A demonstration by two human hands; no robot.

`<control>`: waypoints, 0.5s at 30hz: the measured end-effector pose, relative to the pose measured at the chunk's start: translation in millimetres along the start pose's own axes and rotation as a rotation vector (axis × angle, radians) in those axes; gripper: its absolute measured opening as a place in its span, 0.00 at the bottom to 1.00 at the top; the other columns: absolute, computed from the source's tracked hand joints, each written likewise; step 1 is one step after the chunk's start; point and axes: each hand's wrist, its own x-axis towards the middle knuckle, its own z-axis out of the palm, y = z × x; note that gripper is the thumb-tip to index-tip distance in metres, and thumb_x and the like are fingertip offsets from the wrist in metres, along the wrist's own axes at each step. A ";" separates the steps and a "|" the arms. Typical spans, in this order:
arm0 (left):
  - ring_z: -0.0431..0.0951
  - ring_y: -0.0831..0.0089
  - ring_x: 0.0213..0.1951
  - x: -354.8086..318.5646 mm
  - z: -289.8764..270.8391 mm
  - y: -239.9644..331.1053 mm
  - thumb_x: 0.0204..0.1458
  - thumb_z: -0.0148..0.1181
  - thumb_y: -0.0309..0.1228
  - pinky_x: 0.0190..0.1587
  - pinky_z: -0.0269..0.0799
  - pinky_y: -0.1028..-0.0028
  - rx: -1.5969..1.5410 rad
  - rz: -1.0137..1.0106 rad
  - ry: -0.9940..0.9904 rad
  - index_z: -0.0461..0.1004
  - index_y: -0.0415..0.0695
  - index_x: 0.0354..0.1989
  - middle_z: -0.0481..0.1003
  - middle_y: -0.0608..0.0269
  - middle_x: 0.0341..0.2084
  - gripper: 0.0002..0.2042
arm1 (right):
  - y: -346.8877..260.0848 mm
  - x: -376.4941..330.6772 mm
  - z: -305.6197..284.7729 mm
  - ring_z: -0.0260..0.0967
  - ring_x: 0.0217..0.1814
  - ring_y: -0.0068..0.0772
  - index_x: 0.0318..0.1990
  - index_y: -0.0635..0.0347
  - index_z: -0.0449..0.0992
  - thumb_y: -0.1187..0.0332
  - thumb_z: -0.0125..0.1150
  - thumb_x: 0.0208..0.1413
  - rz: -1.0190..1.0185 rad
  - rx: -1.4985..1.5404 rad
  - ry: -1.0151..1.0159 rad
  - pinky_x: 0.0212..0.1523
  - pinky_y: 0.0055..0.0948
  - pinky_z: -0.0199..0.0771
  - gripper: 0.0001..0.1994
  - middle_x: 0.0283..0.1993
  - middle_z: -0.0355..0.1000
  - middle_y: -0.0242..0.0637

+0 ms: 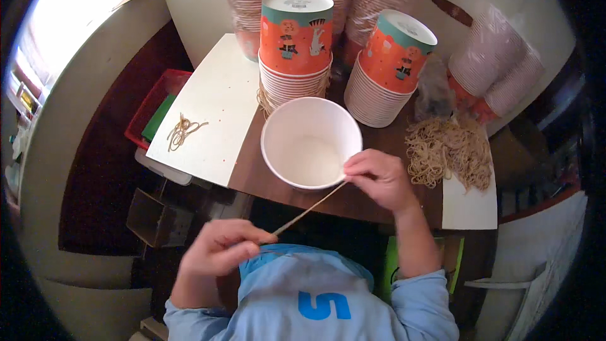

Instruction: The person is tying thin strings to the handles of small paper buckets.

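A thin tan cord (310, 209) runs taut and slanting between my hands. Its lower end is pinched in my left hand (222, 249), in front of my body. My right hand (384, 180) pinches the upper end close to the near right rim of a white paper bucket (309, 132). Whether those fingers touch the rim I cannot tell. The bucket stands mouth up on the brown table, and no contents show in it. Behind it are two stacks of upside-down buckets, a left stack (295, 38) and a right stack (394, 57), each topped in orange and teal.
A tangled heap of tan cords (449, 150) lies at the table's right side. A small loose bunch of cords (183, 132) rests on the white board (214, 101) at left. Plastic-wrapped bucket stacks (495, 53) line the back. Beyond the left edge sits a red basket (146, 104).
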 end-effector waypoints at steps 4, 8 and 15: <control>0.70 0.86 0.27 -17.2 -42.6 -32.6 0.54 0.59 0.32 0.29 0.65 0.84 -0.059 -0.370 0.067 0.77 0.36 0.40 0.75 0.69 0.26 0.12 | 2.0 -4.9 -60.1 0.73 0.38 0.30 0.28 0.63 0.77 0.80 0.65 0.41 0.175 0.067 -0.192 0.41 0.26 0.73 0.05 0.34 0.75 0.37; 0.68 0.87 0.23 -19.3 -41.0 -40.1 0.55 0.58 0.32 0.25 0.64 0.84 -0.015 -0.461 -0.021 0.77 0.36 0.37 0.73 0.71 0.21 0.10 | 0.2 -4.6 -93.7 0.72 0.43 0.34 0.32 0.63 0.77 0.79 0.64 0.40 0.299 -0.030 -0.363 0.45 0.29 0.71 0.09 0.39 0.74 0.39; 0.69 0.83 0.22 28.4 11.3 -36.9 0.56 0.56 0.32 0.25 0.65 0.82 -0.324 -0.407 -0.154 0.76 0.37 0.34 0.72 0.67 0.20 0.09 | -68.0 -11.7 -24.9 0.58 0.62 0.48 0.56 0.63 0.65 0.65 0.73 0.36 0.077 -0.333 -0.140 0.62 0.41 0.57 0.36 0.59 0.63 0.45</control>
